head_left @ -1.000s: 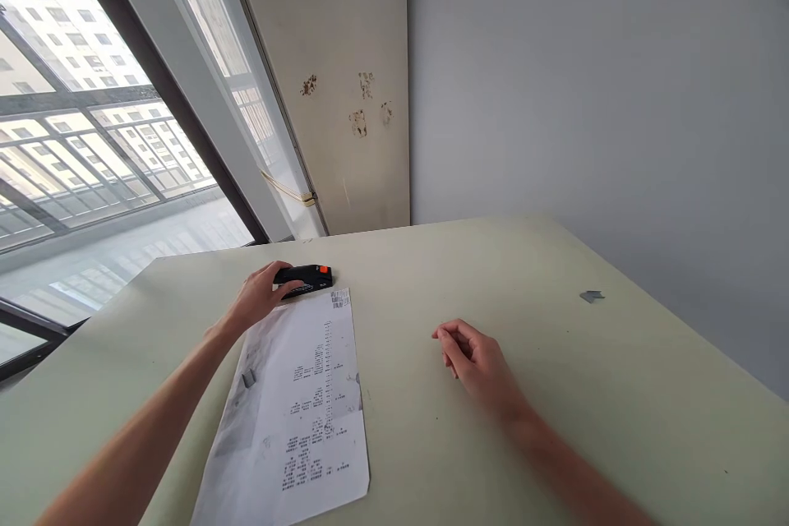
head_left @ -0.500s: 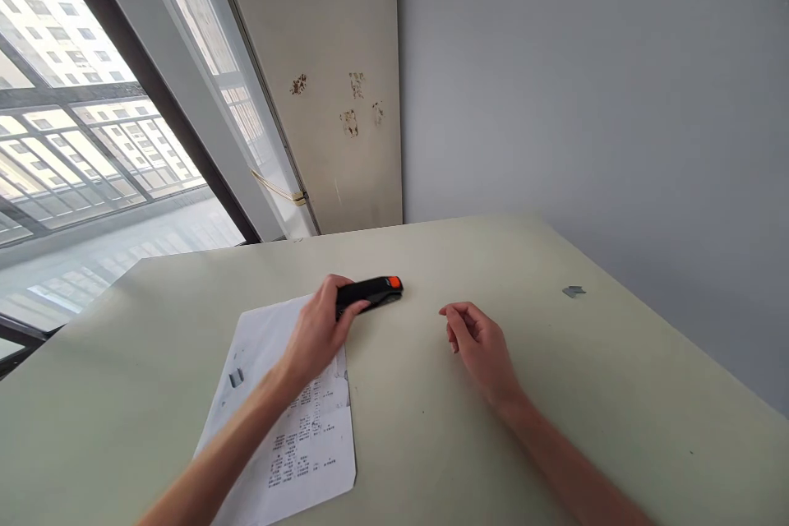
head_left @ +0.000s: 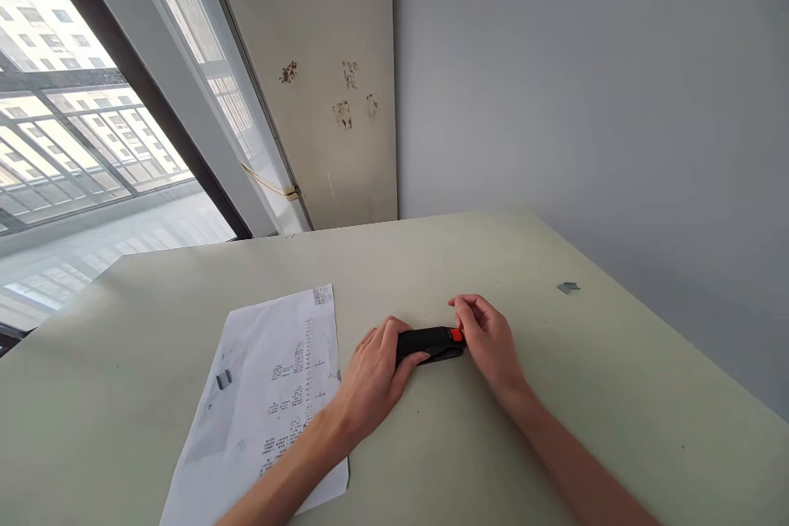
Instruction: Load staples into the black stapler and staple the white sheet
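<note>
A black stapler with a red-orange patch at its right end lies low over the table. My left hand is wrapped around its left end, thumb along the near side. Curled at the stapler's red end is my right hand, its thumb and fingers pressed together. Whatever these fingers may hold is hidden. Printed paper lies flat to the left, partly under my left forearm. On the paper rests a small grey metal piece, like a short strip of staples.
Small grey strips lie near the right edge of the pale green table. A grey wall rises behind that edge. Past the table's far side stands a worn beige cabinet-like panel, with a window to the left.
My left hand has carried the stapler right and nearer, off the paper's side and up to my right hand. My right hand has shifted slightly and now meets the stapler's red end.
</note>
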Action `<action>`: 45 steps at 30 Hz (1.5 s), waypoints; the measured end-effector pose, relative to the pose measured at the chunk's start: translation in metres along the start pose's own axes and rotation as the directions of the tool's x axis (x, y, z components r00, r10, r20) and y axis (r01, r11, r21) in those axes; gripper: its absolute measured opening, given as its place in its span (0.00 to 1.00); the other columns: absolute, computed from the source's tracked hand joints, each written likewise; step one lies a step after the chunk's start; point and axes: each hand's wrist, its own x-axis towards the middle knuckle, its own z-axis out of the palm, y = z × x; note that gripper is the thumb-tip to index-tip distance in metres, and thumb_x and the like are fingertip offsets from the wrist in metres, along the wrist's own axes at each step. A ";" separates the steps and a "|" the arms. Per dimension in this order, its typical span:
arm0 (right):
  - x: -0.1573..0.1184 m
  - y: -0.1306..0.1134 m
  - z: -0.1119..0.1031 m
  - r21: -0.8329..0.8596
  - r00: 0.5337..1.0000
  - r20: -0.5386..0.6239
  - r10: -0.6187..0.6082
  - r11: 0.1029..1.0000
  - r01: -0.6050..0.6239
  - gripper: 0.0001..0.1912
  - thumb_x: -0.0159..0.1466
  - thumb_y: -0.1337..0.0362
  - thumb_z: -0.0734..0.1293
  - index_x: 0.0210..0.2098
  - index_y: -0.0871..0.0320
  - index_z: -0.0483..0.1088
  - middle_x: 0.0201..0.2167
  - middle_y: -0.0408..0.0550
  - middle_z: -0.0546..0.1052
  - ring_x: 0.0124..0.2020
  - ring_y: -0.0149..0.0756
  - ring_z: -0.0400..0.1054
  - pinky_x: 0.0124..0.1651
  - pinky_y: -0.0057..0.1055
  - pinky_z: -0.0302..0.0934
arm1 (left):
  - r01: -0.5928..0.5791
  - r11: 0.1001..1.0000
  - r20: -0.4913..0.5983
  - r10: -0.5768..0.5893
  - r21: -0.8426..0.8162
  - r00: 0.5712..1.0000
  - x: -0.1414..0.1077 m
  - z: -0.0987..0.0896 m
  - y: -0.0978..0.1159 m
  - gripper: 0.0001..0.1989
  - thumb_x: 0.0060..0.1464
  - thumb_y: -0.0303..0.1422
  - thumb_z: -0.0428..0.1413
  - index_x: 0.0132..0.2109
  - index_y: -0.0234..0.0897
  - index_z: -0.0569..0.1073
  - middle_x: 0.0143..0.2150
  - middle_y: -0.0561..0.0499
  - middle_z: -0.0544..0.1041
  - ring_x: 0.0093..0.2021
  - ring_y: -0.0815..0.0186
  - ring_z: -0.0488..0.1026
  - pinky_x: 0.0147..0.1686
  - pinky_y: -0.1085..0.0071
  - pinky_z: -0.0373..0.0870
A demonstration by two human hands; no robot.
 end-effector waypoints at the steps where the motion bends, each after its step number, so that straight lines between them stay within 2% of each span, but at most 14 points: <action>1: -0.001 0.000 0.000 -0.015 1.000 0.007 0.002 1.000 -0.002 0.24 0.66 0.39 0.65 0.37 0.54 0.76 0.25 0.43 0.72 0.27 0.38 0.66 0.30 0.32 0.61 | 0.001 1.000 -0.003 -0.001 -0.004 1.000 0.000 0.000 -0.001 0.10 0.72 0.44 0.51 0.48 0.43 0.66 0.43 0.48 0.77 0.40 0.58 0.76 0.41 0.59 0.74; 4: -0.002 -0.001 0.000 -0.048 0.999 0.034 0.007 0.999 -0.005 0.26 0.67 0.38 0.64 0.39 0.54 0.75 0.27 0.44 0.74 0.28 0.39 0.68 0.31 0.32 0.64 | -0.010 1.000 -0.010 0.010 -0.016 1.000 -0.003 -0.002 -0.005 0.11 0.71 0.44 0.53 0.54 0.45 0.67 0.49 0.47 0.78 0.47 0.56 0.77 0.46 0.57 0.75; 7: -0.002 -0.001 0.000 -0.059 0.999 0.044 0.012 0.998 -0.009 0.26 0.67 0.37 0.64 0.40 0.54 0.75 0.29 0.45 0.75 0.30 0.39 0.70 0.33 0.32 0.66 | 0.005 1.000 -0.005 -0.006 -0.004 1.000 -0.012 -0.008 -0.013 0.20 0.69 0.43 0.56 0.63 0.48 0.62 0.56 0.47 0.77 0.55 0.55 0.77 0.52 0.56 0.75; 9: -0.003 -0.001 0.000 -0.071 0.998 0.057 0.023 0.997 -0.018 0.25 0.67 0.38 0.64 0.39 0.53 0.75 0.30 0.45 0.75 0.31 0.39 0.71 0.34 0.33 0.67 | 0.023 1.000 0.005 -0.024 0.013 1.000 -0.021 -0.013 -0.020 0.23 0.68 0.42 0.57 0.65 0.49 0.61 0.57 0.47 0.77 0.56 0.54 0.76 0.54 0.55 0.76; 13: -0.005 0.000 0.000 -0.090 0.995 0.090 0.047 0.995 -0.039 0.22 0.69 0.41 0.63 0.39 0.53 0.74 0.34 0.48 0.77 0.33 0.40 0.73 0.36 0.34 0.69 | 0.062 0.998 0.004 -0.062 0.015 0.998 -0.035 -0.022 -0.031 0.21 0.67 0.39 0.58 0.64 0.52 0.63 0.56 0.49 0.78 0.57 0.55 0.76 0.54 0.55 0.76; 18: -0.007 0.001 0.000 -0.097 0.993 0.112 0.034 0.995 -0.023 0.24 0.69 0.39 0.63 0.39 0.53 0.74 0.35 0.50 0.78 0.35 0.42 0.74 0.37 0.35 0.70 | 0.079 0.997 -0.010 -0.080 -0.006 0.997 -0.037 -0.025 -0.033 0.17 0.67 0.39 0.58 0.61 0.51 0.67 0.54 0.48 0.79 0.55 0.53 0.77 0.53 0.53 0.77; 26: -0.009 0.004 0.003 -0.104 0.989 0.145 0.026 0.995 -0.011 0.26 0.69 0.37 0.62 0.42 0.53 0.75 0.34 0.50 0.79 0.34 0.42 0.73 0.33 0.33 0.67 | 0.081 0.997 -0.043 -0.080 0.014 0.996 -0.037 -0.023 -0.033 0.14 0.67 0.39 0.58 0.57 0.51 0.69 0.51 0.47 0.79 0.51 0.51 0.77 0.48 0.53 0.77; 31: -0.015 0.000 0.002 -0.091 0.989 0.145 0.028 0.996 -0.015 0.25 0.71 0.39 0.61 0.44 0.52 0.74 0.38 0.51 0.79 0.37 0.42 0.75 0.35 0.34 0.68 | 0.090 0.996 -0.048 -0.090 0.014 0.995 -0.038 -0.020 -0.034 0.13 0.67 0.38 0.58 0.56 0.51 0.68 0.51 0.47 0.79 0.50 0.52 0.77 0.47 0.54 0.77; 38: -0.017 0.003 0.003 -0.246 0.986 0.151 -0.069 0.963 0.105 0.25 0.75 0.42 0.55 0.43 0.52 0.73 0.38 0.49 0.80 0.29 0.38 0.69 0.33 0.34 0.65 | 0.088 0.996 -0.039 -0.088 -0.014 0.995 -0.038 -0.020 -0.033 0.12 0.67 0.37 0.57 0.56 0.50 0.68 0.51 0.47 0.79 0.51 0.52 0.76 0.48 0.53 0.77; 45: -0.018 0.007 0.003 -0.281 0.984 0.148 -0.101 0.950 0.140 0.23 0.76 0.44 0.55 0.46 0.52 0.73 0.38 0.49 0.80 0.34 0.41 0.72 0.40 0.36 0.66 | 0.112 0.994 -0.018 -0.112 -0.021 0.994 -0.040 -0.020 -0.032 0.13 0.68 0.37 0.57 0.57 0.49 0.68 0.52 0.47 0.78 0.53 0.53 0.76 0.51 0.53 0.76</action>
